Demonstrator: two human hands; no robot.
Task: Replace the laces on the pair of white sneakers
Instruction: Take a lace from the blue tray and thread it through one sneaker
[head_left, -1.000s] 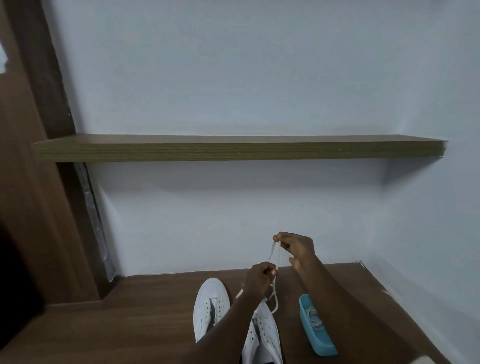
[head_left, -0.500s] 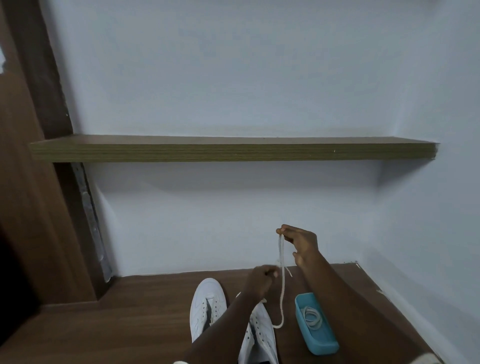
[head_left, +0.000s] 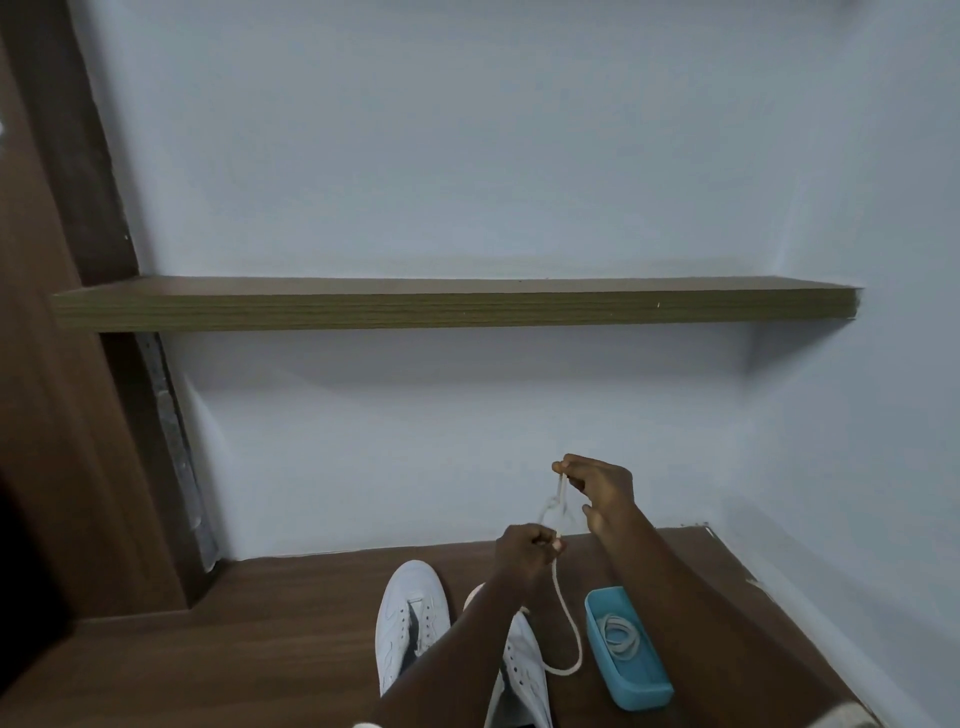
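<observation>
Pinched lace (head_left: 564, 597) up high with right hand (head_left: 602, 486), gripped it lower in curled left hand (head_left: 523, 553), above a shoe (head_left: 525, 673).

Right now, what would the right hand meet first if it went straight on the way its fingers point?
The right hand pinches the lace, fingers pointing left and away. Beyond them, probably only the wall under the shelf; depth is unclear.

Left hand (head_left: 524, 553), right hand (head_left: 597, 488), forearms bare; pale right cuff (head_left: 844, 719), white left cuff (head_left: 366, 724).
</observation>
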